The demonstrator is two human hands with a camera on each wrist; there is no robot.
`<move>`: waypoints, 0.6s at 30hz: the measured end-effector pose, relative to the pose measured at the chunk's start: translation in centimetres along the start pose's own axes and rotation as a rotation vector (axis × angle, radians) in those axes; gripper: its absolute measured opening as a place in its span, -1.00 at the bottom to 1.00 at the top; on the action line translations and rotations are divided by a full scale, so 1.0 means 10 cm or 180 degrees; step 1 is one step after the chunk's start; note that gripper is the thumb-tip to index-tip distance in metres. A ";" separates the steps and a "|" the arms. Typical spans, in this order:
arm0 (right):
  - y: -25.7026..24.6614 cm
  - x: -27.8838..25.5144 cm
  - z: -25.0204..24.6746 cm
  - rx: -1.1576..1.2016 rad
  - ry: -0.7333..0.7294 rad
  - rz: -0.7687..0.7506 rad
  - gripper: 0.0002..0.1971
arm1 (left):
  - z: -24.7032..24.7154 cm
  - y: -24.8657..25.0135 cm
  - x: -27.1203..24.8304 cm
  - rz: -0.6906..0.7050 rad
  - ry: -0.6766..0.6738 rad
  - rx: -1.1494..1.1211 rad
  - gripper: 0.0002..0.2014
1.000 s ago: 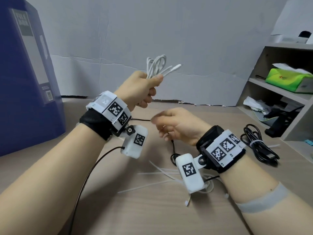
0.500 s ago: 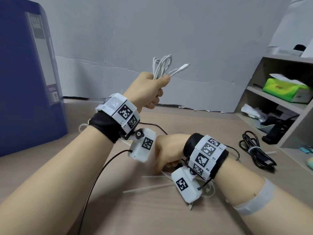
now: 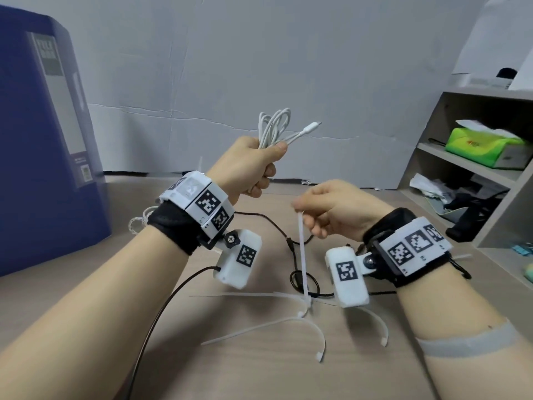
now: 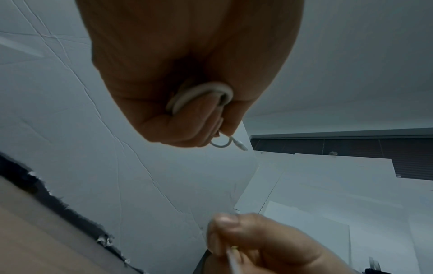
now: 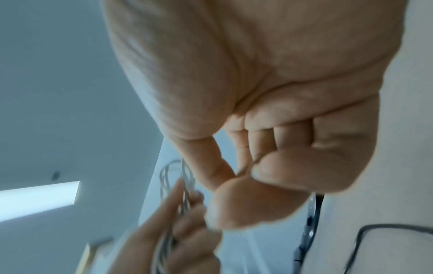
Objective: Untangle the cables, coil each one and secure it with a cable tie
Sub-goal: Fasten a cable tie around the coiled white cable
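My left hand (image 3: 253, 163) is raised above the table and grips a coiled white cable (image 3: 274, 128); its loops stick up from the fist and its plug (image 3: 310, 129) points right. The left wrist view shows a bend of the white cable (image 4: 201, 94) curling out under the fist (image 4: 187, 77). My right hand (image 3: 326, 209) pinches the top end of a white cable tie (image 3: 302, 255) that hangs straight down, its lower end near the table. In the right wrist view the thumb and fingers (image 5: 257, 172) are pressed together, with the cable loops (image 5: 175, 185) blurred beyond.
Several loose white cable ties (image 3: 259, 321) lie on the wooden table (image 3: 259, 370). A thin black cable (image 3: 294, 252) snakes between my wrists. A big blue box (image 3: 43, 140) stands left. A shelf unit (image 3: 461, 157) with a green tissue pack stands right.
My right hand dropped to the table among the ties, then rose with one tie pinched. The left hand kept holding the coil up, barely moving.
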State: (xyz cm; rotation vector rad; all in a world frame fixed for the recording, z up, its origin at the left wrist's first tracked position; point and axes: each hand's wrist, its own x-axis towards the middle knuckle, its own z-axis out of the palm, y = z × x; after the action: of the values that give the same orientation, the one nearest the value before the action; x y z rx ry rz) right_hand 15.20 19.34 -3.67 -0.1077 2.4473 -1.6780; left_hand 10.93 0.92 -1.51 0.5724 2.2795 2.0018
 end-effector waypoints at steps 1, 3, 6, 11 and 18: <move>0.04 -0.01 -0.06 0.0319 0.0081 0.0033 -0.81 | 0.01 -0.01 0.00 -0.0018 -0.0003 0.0011 -0.74; 0.13 -0.01 -0.14 0.0874 0.0318 0.0085 -0.81 | 0.03 -0.02 0.00 -0.0062 -0.0005 0.0027 -0.74; 0.27 0.01 -0.19 0.1576 0.0699 0.0013 -0.81 | 0.06 -0.04 -0.01 -0.0131 -0.0035 -0.0002 -0.75; 0.38 0.03 -0.24 0.2446 0.1009 -0.0545 -0.83 | 0.15 -0.07 -0.01 -0.0189 -0.0094 0.0033 -0.74; 0.38 -0.02 -0.22 0.2331 0.0917 -0.1159 -0.90 | 0.20 -0.11 -0.02 -0.0418 -0.0012 0.0111 -0.76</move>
State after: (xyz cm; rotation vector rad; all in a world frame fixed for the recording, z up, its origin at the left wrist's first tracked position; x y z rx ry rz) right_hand 15.11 22.73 -6.40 -0.2337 1.8816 -2.8081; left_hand 11.36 2.62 -2.95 0.4165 2.2891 1.9032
